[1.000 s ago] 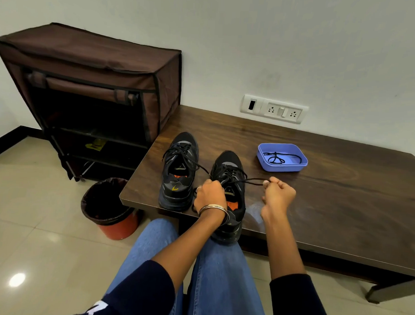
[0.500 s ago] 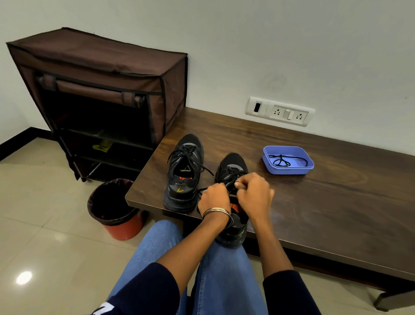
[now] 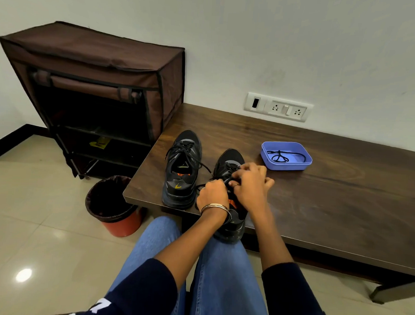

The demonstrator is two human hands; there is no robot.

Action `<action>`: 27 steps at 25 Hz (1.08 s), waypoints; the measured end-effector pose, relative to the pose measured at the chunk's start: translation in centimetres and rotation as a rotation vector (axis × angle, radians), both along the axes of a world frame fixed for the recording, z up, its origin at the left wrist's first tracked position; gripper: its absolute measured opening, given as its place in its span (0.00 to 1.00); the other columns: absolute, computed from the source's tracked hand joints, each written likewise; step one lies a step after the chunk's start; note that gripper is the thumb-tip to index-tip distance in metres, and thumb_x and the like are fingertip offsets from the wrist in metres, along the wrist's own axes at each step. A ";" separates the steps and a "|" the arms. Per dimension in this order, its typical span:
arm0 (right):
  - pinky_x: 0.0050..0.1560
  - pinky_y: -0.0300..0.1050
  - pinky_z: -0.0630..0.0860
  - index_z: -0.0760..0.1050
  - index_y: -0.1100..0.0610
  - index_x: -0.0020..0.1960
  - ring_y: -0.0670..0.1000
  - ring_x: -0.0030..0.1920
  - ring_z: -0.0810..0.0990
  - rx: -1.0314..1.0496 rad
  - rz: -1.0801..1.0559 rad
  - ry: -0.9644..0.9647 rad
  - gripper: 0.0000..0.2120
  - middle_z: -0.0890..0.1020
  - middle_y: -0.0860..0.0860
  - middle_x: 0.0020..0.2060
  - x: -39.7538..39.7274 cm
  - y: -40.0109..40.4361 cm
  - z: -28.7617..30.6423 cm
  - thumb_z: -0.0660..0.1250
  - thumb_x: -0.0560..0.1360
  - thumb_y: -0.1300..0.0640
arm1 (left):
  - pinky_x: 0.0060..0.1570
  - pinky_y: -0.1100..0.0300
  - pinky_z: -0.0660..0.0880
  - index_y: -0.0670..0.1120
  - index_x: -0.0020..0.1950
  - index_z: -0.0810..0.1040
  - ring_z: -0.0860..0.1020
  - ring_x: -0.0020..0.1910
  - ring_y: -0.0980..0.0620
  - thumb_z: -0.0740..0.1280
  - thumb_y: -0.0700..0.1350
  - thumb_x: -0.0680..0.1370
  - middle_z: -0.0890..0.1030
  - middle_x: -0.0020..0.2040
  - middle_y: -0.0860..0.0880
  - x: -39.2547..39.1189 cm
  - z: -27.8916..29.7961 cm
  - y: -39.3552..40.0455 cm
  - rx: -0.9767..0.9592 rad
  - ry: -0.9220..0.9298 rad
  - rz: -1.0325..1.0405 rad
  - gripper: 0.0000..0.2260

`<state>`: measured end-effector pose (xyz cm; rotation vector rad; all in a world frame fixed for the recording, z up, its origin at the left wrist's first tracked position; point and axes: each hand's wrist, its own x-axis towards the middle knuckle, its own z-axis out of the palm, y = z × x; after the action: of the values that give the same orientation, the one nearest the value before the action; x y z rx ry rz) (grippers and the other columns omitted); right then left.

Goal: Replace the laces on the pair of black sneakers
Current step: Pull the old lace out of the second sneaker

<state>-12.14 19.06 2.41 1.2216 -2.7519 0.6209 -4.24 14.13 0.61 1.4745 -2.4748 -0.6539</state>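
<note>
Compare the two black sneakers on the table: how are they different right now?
The left sneaker stands free with nobody touching it; the right sneaker is being worked on, with the left hand and right hand both pinching its lace. The left sneaker sits fully on the table; the right sneaker's heel juts past the near edge. Both are black with orange marks inside, toes toward the wall.

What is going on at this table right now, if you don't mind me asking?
A seated person is working on the lace of the right sneaker at the table edge. The left hand and right hand both pinch the lace over its tongue. The left sneaker stands beside it, laced. Another black lace lies in the blue tray.
</note>
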 end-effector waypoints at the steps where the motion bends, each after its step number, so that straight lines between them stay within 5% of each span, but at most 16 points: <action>1: 0.57 0.53 0.60 0.79 0.50 0.55 0.53 0.63 0.65 0.128 0.035 0.092 0.10 0.73 0.48 0.61 0.3 -0.4 -0.2 0.68 0.74 0.57 | 0.46 0.49 0.73 0.44 0.61 0.75 0.77 0.57 0.39 0.55 0.44 0.83 0.78 0.58 0.41 0.0 0.0 0.0 0.007 -0.002 0.001 0.12; 5: 0.55 0.53 0.68 0.80 0.52 0.51 0.53 0.56 0.75 0.126 0.011 0.143 0.07 0.80 0.49 0.53 0.4 -0.6 -0.6 0.67 0.74 0.59 | 0.45 0.50 0.73 0.45 0.61 0.76 0.77 0.57 0.39 0.56 0.44 0.82 0.78 0.58 0.41 0.1 -0.1 -0.1 0.005 -0.007 0.010 0.12; 9: 0.50 0.48 0.80 0.84 0.55 0.44 0.50 0.44 0.83 -0.605 -0.184 -0.463 0.06 0.85 0.50 0.39 -0.4 1.3 -0.2 0.71 0.71 0.65 | 0.44 0.50 0.73 0.45 0.60 0.76 0.78 0.56 0.39 0.57 0.44 0.82 0.79 0.56 0.42 -0.1 -0.3 0.0 -0.026 -0.003 0.002 0.11; 12: 0.50 0.44 0.81 0.82 0.57 0.44 0.50 0.44 0.84 -1.118 -0.429 -0.573 0.08 0.85 0.53 0.40 -0.5 2.3 -0.1 0.72 0.70 0.69 | 0.44 0.50 0.75 0.45 0.60 0.76 0.78 0.55 0.39 0.58 0.44 0.82 0.80 0.56 0.42 0.0 -0.3 0.1 -0.041 -0.007 -0.005 0.11; 15: 0.53 0.43 0.76 0.80 0.58 0.53 0.54 0.54 0.81 -0.882 -0.560 -0.565 0.09 0.83 0.54 0.51 -0.2 1.9 -0.5 0.71 0.73 0.65 | 0.43 0.51 0.73 0.45 0.61 0.76 0.78 0.56 0.39 0.58 0.44 0.82 0.80 0.56 0.42 -0.1 -0.5 0.1 -0.025 -0.002 -0.003 0.11; 18: 0.63 0.58 0.67 0.71 0.52 0.69 0.56 0.68 0.69 -0.403 -0.398 -0.436 0.26 0.74 0.50 0.67 0.2 1.4 -0.8 0.72 0.73 0.63 | 0.44 0.50 0.74 0.45 0.60 0.76 0.78 0.56 0.40 0.58 0.44 0.82 0.80 0.56 0.42 -0.1 -0.4 0.0 -0.022 -0.002 0.004 0.11; 22: 0.58 0.54 0.70 0.82 0.51 0.54 0.55 0.63 0.72 -0.124 -0.069 -0.194 0.13 0.79 0.49 0.59 0.3 0.7 -0.1 0.65 0.75 0.64 | 0.45 0.50 0.74 0.45 0.61 0.76 0.78 0.56 0.40 0.57 0.44 0.82 0.80 0.56 0.42 -0.1 -0.5 -0.1 -0.019 -0.011 0.001 0.11; 27: 0.46 0.47 0.75 0.81 0.56 0.49 0.56 0.50 0.80 -0.011 -0.026 -0.082 0.05 0.82 0.53 0.47 0.0 0.6 -0.2 0.67 0.76 0.60 | 0.43 0.51 0.73 0.45 0.60 0.76 0.78 0.56 0.40 0.57 0.43 0.82 0.79 0.56 0.42 -0.1 -0.4 -0.1 -0.026 -0.010 -0.007 0.11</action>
<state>-12.17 19.71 2.23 1.1820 -2.8215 0.6980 -4.33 14.05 0.17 1.4641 -2.4868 -0.6142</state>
